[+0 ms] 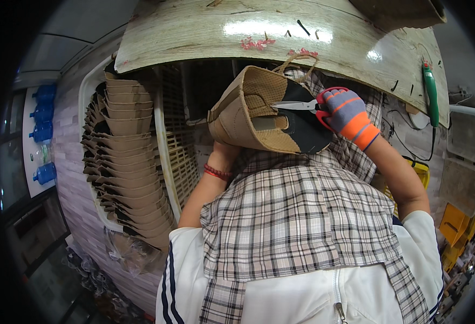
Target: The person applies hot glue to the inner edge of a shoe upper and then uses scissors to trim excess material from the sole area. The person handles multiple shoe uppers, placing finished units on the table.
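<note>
A tan, stitched boot upper (229, 116) with perforated inner lining and a black panel on its right side is held open over my lap. Under its near left edge is my left hand (226, 154), gripping it from below; the fingers are mostly hidden behind the piece. My right hand (346, 110), in a purple and orange glove, is closed round the red handles of a pair of scissors (296, 106). The blades point left, into the opening of the upper. A cord loop (302, 59) shows at the far edge of the upper, by the table.
A long stack of similar tan uppers (132, 156) fills a white crate (94, 205) at left. Ahead is a wood-patterned table (194, 38) with scraps and pink marks. A green corded tool (430, 97) hangs at its right edge. Yellow bins (454, 224) stand at right.
</note>
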Motion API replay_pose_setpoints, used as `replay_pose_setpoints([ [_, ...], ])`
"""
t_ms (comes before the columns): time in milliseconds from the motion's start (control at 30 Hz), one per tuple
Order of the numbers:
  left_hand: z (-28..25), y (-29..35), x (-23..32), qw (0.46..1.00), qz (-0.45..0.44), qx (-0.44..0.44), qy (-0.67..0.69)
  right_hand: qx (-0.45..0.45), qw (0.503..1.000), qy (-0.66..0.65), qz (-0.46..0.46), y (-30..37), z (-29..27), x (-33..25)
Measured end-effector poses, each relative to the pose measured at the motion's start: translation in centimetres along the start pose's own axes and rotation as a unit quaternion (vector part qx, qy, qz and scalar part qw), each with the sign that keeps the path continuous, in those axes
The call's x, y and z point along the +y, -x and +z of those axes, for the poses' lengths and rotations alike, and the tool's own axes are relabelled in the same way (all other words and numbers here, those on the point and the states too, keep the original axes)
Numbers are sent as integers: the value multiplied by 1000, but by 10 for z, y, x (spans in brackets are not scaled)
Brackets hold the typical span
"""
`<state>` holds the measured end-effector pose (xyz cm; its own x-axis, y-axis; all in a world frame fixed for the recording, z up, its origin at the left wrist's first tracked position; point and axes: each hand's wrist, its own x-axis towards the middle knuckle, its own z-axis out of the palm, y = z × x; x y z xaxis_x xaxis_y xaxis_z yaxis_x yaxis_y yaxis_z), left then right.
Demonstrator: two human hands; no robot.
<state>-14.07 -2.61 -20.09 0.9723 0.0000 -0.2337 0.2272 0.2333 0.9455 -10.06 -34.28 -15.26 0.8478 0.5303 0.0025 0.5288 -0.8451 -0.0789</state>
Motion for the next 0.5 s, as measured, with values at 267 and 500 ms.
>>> replay_pose_setpoints([
  [267, 11, 7, 6, 998, 66, 15, -5, 16, 999, -20, 24, 4, -16, -3],
  [500, 10, 7, 4, 999, 24, 18, 38, 12, 1000, 21, -5, -8, -39, -2],
])
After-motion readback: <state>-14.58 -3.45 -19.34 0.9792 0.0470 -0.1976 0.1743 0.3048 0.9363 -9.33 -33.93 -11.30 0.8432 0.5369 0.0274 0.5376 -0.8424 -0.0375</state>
